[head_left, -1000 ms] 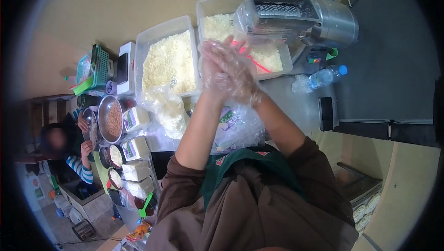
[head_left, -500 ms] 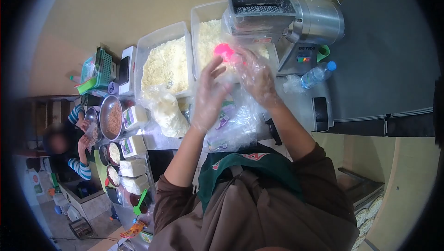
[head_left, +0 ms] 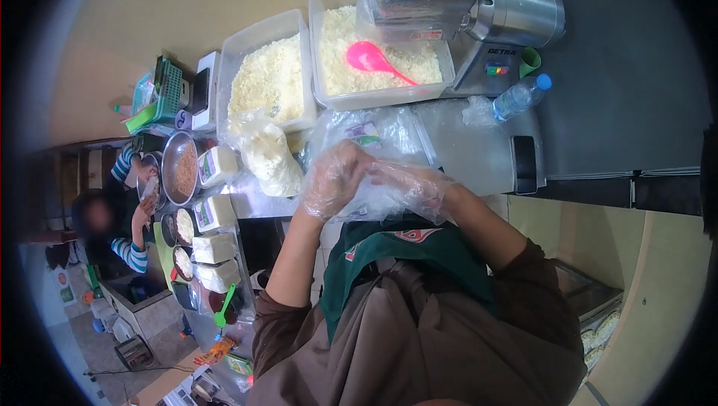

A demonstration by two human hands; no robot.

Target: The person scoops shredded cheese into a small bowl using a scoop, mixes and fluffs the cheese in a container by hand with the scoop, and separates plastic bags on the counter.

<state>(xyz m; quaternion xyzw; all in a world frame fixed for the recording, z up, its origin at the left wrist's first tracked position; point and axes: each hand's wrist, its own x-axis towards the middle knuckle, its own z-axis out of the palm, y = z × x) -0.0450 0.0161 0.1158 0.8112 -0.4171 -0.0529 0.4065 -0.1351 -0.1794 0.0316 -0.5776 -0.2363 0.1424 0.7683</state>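
In front of the green apron, my left hand (head_left: 334,175) wears a clear plastic glove, its fingers curled closed on the loose film by the right fingertips. My right hand (head_left: 415,185) points left towards it inside a baggy clear plastic glove (head_left: 434,200), which bunches near the wrist. The right fingers are blurred by film. Beneath both hands lies clear plastic packaging (head_left: 366,133) with a purple and green label. Beyond them, a pink spoon (head_left: 364,56) rests on pale grated cheese (head_left: 340,32) in a plastic tub (head_left: 381,98).
A metal grating machine (head_left: 516,13) overhangs that tub. To its left is another tub (head_left: 223,99) of gratings, with a filled plastic bag (head_left: 269,163) before it. A bottle (head_left: 520,99) and phone (head_left: 524,164) lie right. White blocks (head_left: 215,213), bowls and a co-worker (head_left: 131,249) are left.
Both hands have drawn back towards the apron and come together. The pink spoon, formerly at my right hand, now lies on the grated cheese. The view has tilted slightly down.
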